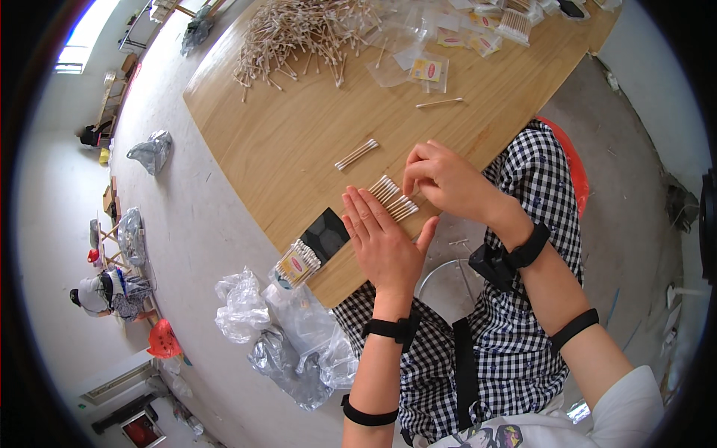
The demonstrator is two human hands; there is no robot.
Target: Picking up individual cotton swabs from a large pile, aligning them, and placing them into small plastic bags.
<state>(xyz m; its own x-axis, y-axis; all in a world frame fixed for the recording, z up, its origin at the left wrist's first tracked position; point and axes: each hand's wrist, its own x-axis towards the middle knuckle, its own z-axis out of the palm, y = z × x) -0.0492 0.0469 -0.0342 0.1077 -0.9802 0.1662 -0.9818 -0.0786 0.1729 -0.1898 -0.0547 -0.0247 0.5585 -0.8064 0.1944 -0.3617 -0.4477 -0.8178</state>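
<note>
My left hand lies flat near the table's front edge, fingers stretched out, over a row of cotton swabs whose white tips show between thumb and fingers. Just right of that row is my right hand, its fingers curled in a pinch close to the tips; what they hold, if anything, is hidden. Beyond the hands rests a small bundle of swabs. Farther back lies one single swab. Left of my left hand is a dark flat piece, with a filled pack of swabs beside it.
A large heap of loose swabs covers the table's far side. Clear bags with yellow labels lie to its right, near more packed swabs. Crumpled plastic bags hang or lie beside the table corner. Another person is at the far left.
</note>
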